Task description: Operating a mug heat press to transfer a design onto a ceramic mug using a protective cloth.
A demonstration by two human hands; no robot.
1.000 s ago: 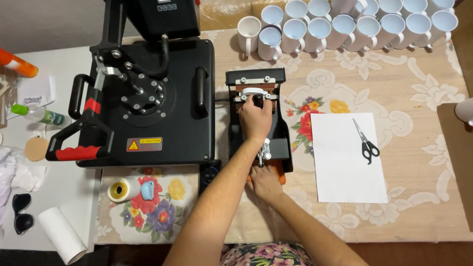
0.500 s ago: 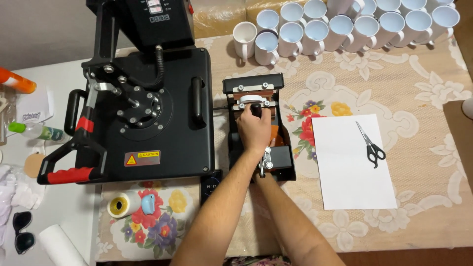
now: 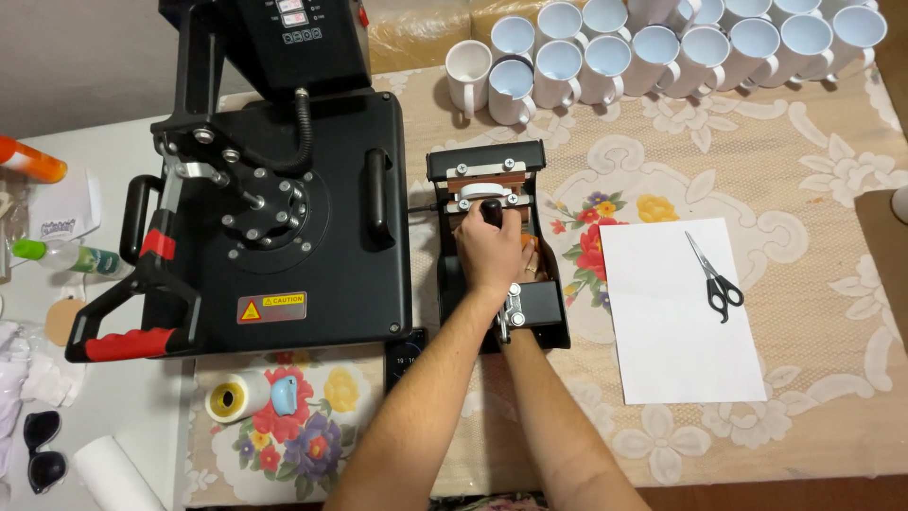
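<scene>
I am gripping the mug press [image 3: 497,251] knob [image 3: 492,210] with my left hand [image 3: 490,251], fingers curled tight on it | my right hand [image 3: 515,326] is sitting low behind the press lever [image 3: 514,308] — its fingers are hidden, I cannot tell | press is sitting between heat press [image 3: 274,208] and paper [image 3: 676,308] — scissors [image 3: 716,276] lying on it
</scene>
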